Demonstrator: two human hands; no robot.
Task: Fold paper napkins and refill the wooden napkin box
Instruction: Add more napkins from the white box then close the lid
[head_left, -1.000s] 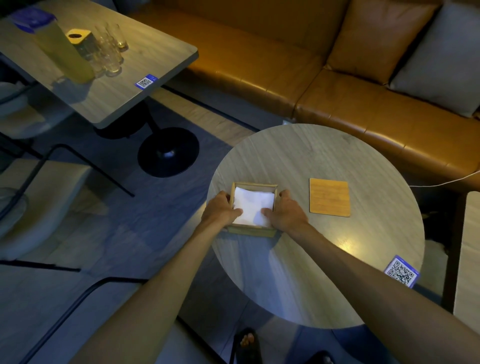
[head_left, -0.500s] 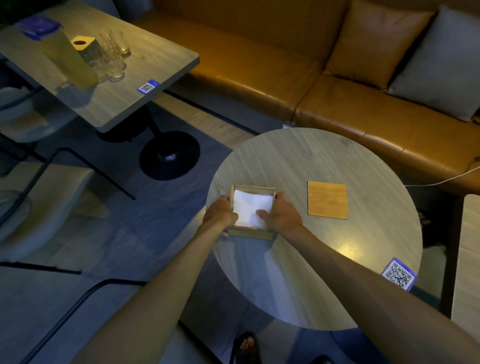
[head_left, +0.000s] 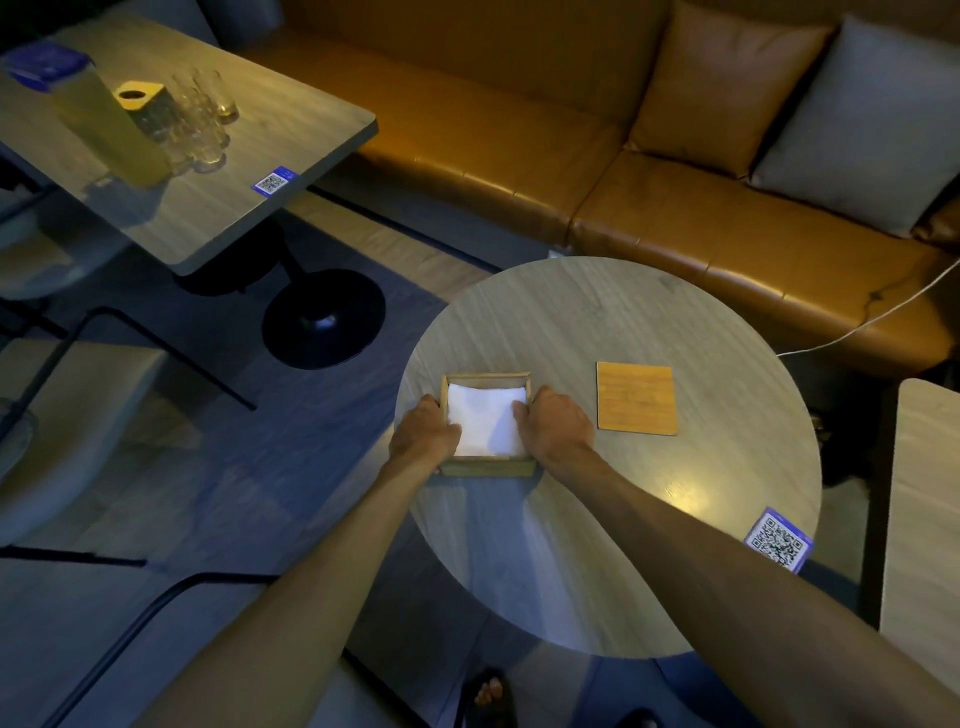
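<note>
A square wooden napkin box (head_left: 488, 466) sits at the left edge of the round table (head_left: 623, 545). Folded white napkins (head_left: 485, 423) fill it. My left hand (head_left: 423, 434) grips the box's left wall, with the thumb resting on the napkins. My right hand (head_left: 558, 426) holds the right wall, its fingertips pressing on the napkins' right edge. The box's flat wooden lid (head_left: 636, 397) lies on the table, to the right of my right hand.
A QR code sticker (head_left: 777, 540) is at the table's right edge. An orange leather sofa (head_left: 519, 156) with cushions runs behind. A rectangular table (head_left: 218, 208) at the far left carries glasses (head_left: 202, 122) and a yellow pitcher (head_left: 104, 124). Chairs stand at left, another tabletop at right.
Both hands stay on the box. My left thumb has moved onto the napkins and my right fingertips have shifted slightly along their edge. The view has shifted a little.
</note>
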